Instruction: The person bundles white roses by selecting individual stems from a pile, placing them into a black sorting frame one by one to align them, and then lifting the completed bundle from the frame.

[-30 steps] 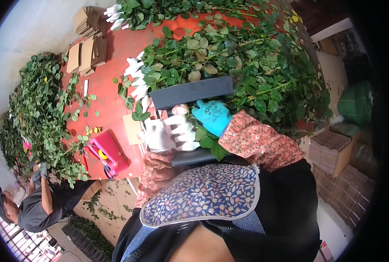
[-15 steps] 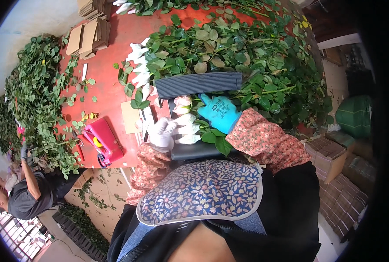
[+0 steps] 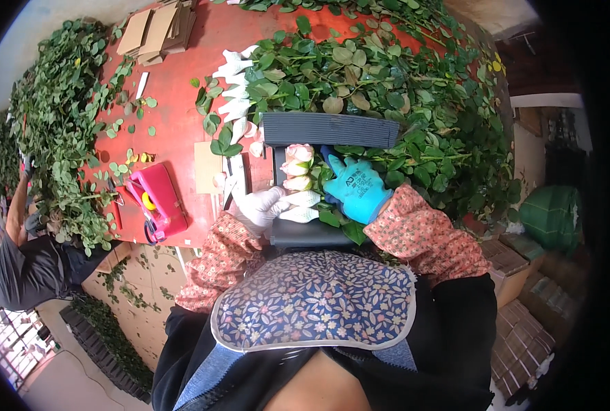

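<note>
While the left hand [image 3: 262, 205] in a white glove pinches the wrapped rose buds [image 3: 297, 183] to keep them lined up in the dark tray [image 3: 329, 130], the blue-gloved right hand [image 3: 355, 190] lies flat — fingers together — pinning the stems.

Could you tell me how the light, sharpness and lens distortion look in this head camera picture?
Head view: even, soft daylight, no hard shadows or glare on the red table; the left hand, right hand and rose buds are fairly sharp; strong fisheye bending curves the dark tray and squeezes the rim, which ends in a black vignette.
</note>
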### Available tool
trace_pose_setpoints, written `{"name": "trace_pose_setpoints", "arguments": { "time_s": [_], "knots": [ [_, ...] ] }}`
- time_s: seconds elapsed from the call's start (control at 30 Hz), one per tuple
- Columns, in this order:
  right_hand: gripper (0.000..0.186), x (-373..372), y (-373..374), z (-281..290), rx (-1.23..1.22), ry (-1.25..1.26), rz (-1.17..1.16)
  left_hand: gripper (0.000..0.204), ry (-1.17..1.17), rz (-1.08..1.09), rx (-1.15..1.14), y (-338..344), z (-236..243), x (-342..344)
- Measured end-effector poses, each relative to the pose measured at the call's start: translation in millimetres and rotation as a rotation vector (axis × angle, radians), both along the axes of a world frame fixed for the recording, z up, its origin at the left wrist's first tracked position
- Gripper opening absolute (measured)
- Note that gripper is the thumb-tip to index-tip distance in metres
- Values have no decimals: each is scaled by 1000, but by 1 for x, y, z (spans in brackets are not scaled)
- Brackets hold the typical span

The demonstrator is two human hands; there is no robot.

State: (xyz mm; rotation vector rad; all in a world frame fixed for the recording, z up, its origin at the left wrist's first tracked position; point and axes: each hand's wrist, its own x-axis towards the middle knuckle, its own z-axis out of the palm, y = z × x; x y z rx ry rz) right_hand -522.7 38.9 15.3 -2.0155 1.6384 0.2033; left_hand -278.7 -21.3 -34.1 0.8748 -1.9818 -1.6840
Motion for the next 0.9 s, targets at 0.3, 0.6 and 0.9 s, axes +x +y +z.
{"name": "trace_pose_setpoints", "arguments": {
  "time_s": [0.3,0.6,0.9],
  "knots": [
    [25,15,-3,-7,37,231,25,19,-284,57,-430,-1,35,54],
    [21,-3,5,-7,-89,112,69,42,-1444,-12,54,147,-19,320],
    [39,-23,-13,26,-79,-387,-31,21,-384,118,-242,-3,43,81]
  ]
}}
